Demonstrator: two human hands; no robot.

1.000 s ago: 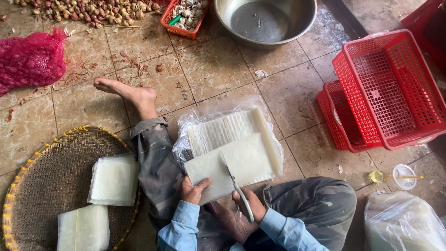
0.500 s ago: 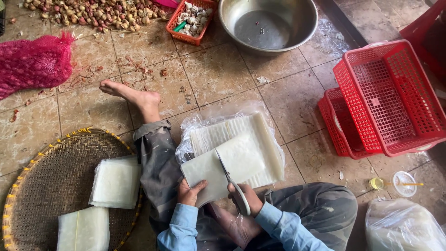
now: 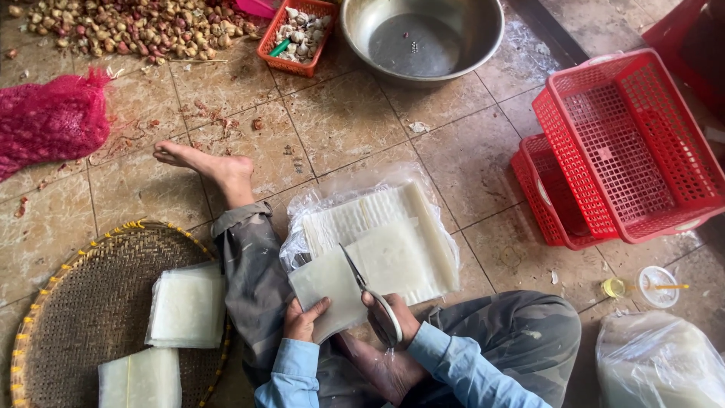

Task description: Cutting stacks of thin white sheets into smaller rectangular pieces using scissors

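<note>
Left hand [image 3: 303, 320] pinches white sheet [image 3: 332, 291]; right hand [image 3: 389, 317] grips scissors [image 3: 368, 291], blades pointing 11 o'clock, mid-cut. Two red baskets [image 3: 627, 143] at 2 o'clock, two cut stacks [image 3: 187, 306] on woven tray [image 3: 68, 302].

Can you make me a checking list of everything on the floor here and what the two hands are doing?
Surface: tiled floor, with scattered peel bits.
Job's things: translucent sheet; scissors cutting it; sheet stack on plastic.
Clutter: woven tray bearing cut squares; red baskets; metal bowl; shallots; pink net bag.
Grippers: left hand holds the sheet; right hand works the scissors.
Cables: nothing seen.
Surroundings: nothing seen.
</note>
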